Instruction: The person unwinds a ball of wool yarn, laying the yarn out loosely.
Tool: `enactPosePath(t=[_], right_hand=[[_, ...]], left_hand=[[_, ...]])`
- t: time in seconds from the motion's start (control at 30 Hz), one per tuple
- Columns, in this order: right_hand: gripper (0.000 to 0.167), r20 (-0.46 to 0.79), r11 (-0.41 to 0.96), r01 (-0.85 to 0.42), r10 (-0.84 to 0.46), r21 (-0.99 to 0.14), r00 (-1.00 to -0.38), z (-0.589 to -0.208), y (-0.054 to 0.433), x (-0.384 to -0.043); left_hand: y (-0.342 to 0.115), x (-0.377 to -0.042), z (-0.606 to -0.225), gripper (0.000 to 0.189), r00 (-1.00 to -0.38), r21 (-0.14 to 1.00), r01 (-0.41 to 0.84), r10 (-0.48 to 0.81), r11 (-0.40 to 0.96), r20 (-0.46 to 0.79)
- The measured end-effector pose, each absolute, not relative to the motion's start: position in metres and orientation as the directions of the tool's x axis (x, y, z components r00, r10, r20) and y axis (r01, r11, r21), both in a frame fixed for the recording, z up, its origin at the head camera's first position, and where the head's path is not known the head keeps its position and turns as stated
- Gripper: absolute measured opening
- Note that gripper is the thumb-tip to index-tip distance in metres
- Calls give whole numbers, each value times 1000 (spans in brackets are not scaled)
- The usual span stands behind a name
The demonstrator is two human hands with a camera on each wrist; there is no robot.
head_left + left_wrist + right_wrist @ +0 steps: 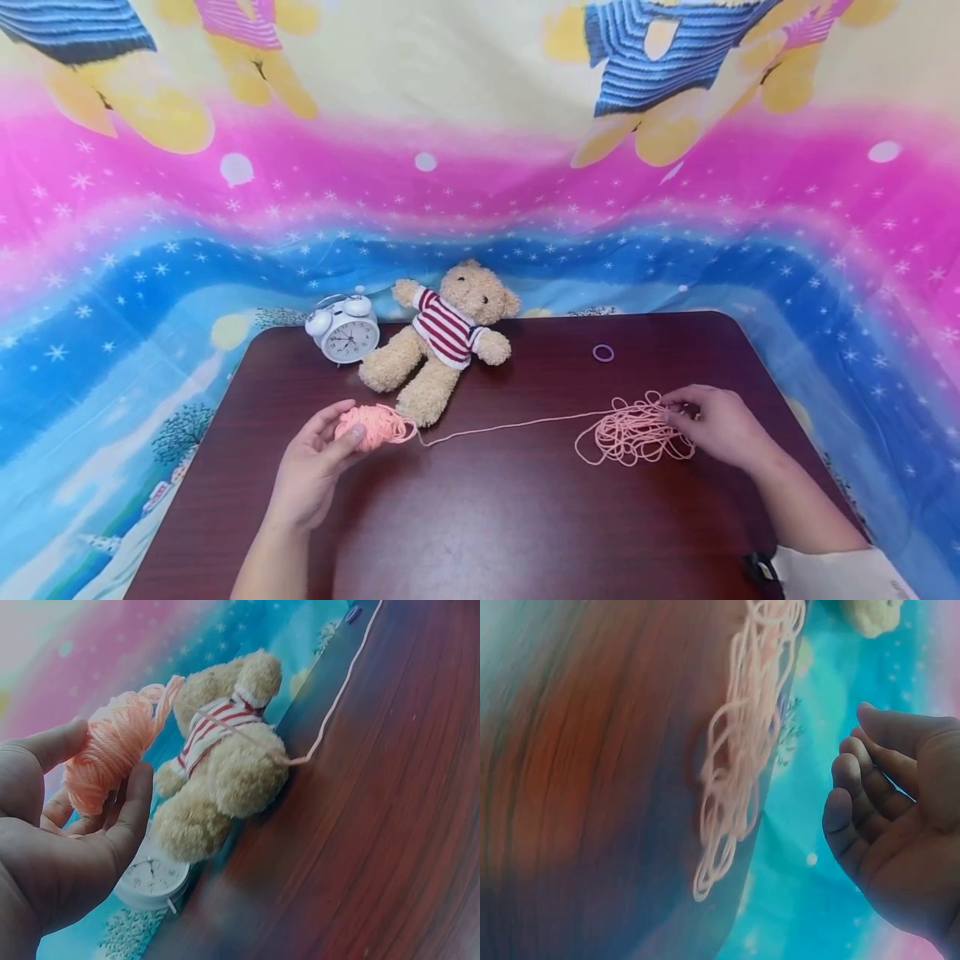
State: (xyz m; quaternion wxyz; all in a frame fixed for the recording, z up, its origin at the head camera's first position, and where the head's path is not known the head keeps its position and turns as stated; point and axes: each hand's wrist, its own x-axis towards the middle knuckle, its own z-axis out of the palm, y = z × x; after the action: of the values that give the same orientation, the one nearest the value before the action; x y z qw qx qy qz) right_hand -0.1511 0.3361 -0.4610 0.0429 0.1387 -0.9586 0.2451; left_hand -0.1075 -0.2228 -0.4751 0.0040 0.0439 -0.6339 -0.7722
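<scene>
Peach-coloured, the yarn ball point(371, 427) is gripped by thumb and fingers of the left hand point(312, 463) above the table point(480, 517), while the right hand point(717, 423) is held loosely curled and empty beside the tangled loops point(633, 432), whose strand point(519, 425) is best drawn gently.

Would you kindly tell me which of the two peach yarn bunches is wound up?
The yarn ball in the left hand; the other bunch, by the right hand, is a loose tangle.
</scene>
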Motion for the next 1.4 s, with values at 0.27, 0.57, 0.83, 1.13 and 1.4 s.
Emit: enactPosePath(t=[0.27, 0.57, 0.83, 1.13, 1.4], right_hand=[[18, 188, 792, -335, -277, -510, -942, -460, 292, -153], [17, 226, 684, -394, -327, -613, -918, -468, 233, -151], [15, 222, 584, -396, -349, -709, -911, -474, 185, -147], [19, 225, 479, -430, -426, -766, -876, -474, 135, -144], [17, 270, 406, -477, -469, -780, -841, -476, 109, -143]], left_hand=[[-199, -114, -474, 47, -999, 972, -50, -10, -228, -54], [-173, -118, -474, 53, -996, 965, -77, 56, -251, -65], [-156, -117, -476, 60, -991, 958, -117, 90, -260, -96], [-141, -116, -477, 58, -989, 966, -115, 116, -233, -90], [-135, -116, -476, 57, -987, 965, -120, 130, -233, -91]])
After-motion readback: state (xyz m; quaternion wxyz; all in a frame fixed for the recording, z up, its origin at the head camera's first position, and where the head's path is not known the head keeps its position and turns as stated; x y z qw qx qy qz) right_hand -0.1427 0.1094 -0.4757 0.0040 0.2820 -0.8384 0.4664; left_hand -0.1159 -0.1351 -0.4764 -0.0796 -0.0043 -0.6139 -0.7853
